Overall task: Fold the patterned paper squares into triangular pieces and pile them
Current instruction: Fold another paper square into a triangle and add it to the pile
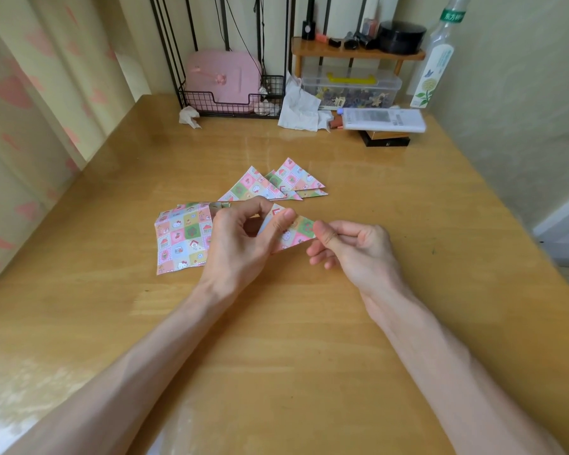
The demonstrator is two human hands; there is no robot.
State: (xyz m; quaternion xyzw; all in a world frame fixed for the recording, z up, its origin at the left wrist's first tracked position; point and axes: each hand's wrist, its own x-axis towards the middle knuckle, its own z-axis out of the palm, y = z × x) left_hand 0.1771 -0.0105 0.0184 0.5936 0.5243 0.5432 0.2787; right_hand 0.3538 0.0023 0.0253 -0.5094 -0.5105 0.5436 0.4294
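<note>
A folded patterned paper piece (296, 232) is held above the wooden table (309, 323) between both hands. My left hand (240, 238) pinches its left side with thumb and fingers. My right hand (349, 244) pinches its right corner between thumb and forefinger. A stack of unfolded patterned squares (181, 238) lies flat just left of my left hand. Behind the hands, a loose pile of folded triangles (276, 183) lies on the table, overlapping one another.
At the back stand a black wire rack (230, 103) with a pink case, crumpled tissues (301, 110), a clear plastic box (352, 88), a small wooden shelf (358, 52), a tall bottle (436, 60) and a white packet (383, 119). A curtain hangs at left.
</note>
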